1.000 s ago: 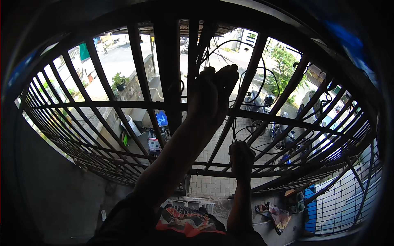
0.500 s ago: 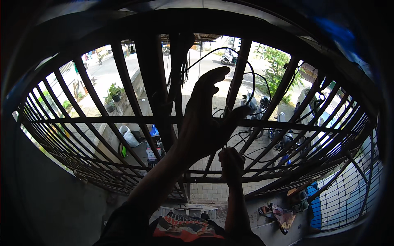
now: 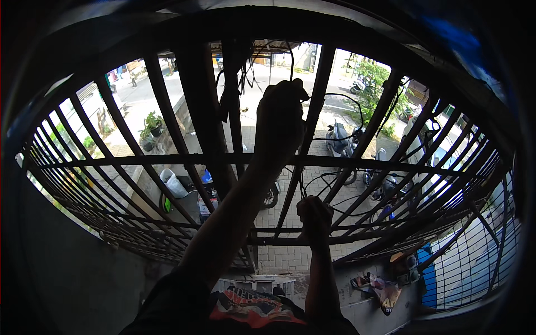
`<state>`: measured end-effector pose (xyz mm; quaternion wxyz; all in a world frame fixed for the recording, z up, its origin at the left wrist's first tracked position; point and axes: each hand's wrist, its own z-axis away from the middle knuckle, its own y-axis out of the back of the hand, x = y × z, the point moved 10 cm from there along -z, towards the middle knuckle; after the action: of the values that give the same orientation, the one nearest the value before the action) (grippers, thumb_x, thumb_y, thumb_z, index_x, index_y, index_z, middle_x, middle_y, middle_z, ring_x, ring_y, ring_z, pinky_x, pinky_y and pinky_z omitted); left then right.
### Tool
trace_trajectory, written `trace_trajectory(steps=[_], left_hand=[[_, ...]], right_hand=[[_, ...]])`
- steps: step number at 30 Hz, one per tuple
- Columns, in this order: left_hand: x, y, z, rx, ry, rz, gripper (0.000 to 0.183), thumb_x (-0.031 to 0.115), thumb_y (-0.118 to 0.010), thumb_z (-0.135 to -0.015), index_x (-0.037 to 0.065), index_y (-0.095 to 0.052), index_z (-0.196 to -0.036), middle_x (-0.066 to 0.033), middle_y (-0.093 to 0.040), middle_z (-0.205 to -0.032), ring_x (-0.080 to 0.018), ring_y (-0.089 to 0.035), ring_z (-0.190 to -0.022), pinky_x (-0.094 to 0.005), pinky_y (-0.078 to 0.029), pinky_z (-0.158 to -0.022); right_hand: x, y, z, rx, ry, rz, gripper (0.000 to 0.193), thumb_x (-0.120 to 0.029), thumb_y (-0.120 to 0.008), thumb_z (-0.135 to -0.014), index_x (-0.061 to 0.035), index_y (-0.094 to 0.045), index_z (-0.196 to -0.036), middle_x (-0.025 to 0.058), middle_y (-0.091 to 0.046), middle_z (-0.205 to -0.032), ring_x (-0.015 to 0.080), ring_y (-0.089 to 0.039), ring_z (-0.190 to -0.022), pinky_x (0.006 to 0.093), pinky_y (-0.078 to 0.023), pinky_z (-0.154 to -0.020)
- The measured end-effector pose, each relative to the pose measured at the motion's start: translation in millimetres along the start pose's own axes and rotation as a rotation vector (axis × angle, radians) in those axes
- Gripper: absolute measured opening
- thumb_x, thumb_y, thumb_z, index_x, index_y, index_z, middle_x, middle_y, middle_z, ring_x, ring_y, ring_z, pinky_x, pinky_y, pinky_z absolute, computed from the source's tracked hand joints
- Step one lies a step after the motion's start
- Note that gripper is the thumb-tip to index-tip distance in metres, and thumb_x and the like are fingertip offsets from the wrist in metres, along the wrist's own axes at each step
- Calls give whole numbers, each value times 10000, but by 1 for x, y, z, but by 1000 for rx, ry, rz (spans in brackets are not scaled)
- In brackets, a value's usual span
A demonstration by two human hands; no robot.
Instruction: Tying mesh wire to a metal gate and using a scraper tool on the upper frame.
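Raised in front of the barred metal railing (image 3: pixel 223 161), my left hand (image 3: pixel 281 114) is closed in a fist around a thin black cable (image 3: pixel 291 60) that comes down from above. Lower and to the right, my right hand (image 3: pixel 315 214) is also closed, and strands of cable run up out of it toward the left. Loose loops of black cable (image 3: pixel 362 111) hang among the bars to the right of both hands. Against the bright street the hands are dark, so their exact hold is partly hidden.
A dark bundle of loose strands (image 3: pixel 237 67) hangs at the top of the bars. Beyond the railing are parked motorcycles (image 3: pixel 341 139), a potted plant (image 3: pixel 153 124) and a white sack (image 3: pixel 174 184). A crumpled plastic package (image 3: pixel 385 293) lies below right.
My left hand was open with fingers spread and has closed into a fist around the cable. The cable loop has shifted. My right hand stays nearly in place.
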<state>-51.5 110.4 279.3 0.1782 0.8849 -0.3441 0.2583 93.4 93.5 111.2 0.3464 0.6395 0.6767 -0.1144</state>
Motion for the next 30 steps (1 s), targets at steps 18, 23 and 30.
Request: trace_trajectory(steps=[18,23,30], left_hand=[[-34,-65,4,-552,410,829,570,405,-404,-927,-69,-375,-1242,-119,-579,-820,-167,-579,-718,-260,-493,-643],[26,-5,43,-129,46,63,388,222,-468,-915,41,-407,-1252,-177,-549,-1132,-259,-581,-1013,-361,-525,-755],[6,27,128,-167,30,73,349,137,-550,-863,45,-459,-1187,-135,-553,-1076,-209,-578,-957,-317,-504,-762]], right_hand=[[4,5,-3,28,-95,-127,176,-113,-515,-856,-35,-516,-698,16,-517,-554,87,-495,-467,229,-367,-448],[13,15,-1,26,-127,-154,151,-105,-547,-847,-36,-536,-713,16,-533,-557,81,-506,-474,217,-375,-450],[0,5,-2,10,-74,-94,109,-98,-555,-845,-43,-576,-754,5,-559,-569,71,-516,-459,206,-380,-439]])
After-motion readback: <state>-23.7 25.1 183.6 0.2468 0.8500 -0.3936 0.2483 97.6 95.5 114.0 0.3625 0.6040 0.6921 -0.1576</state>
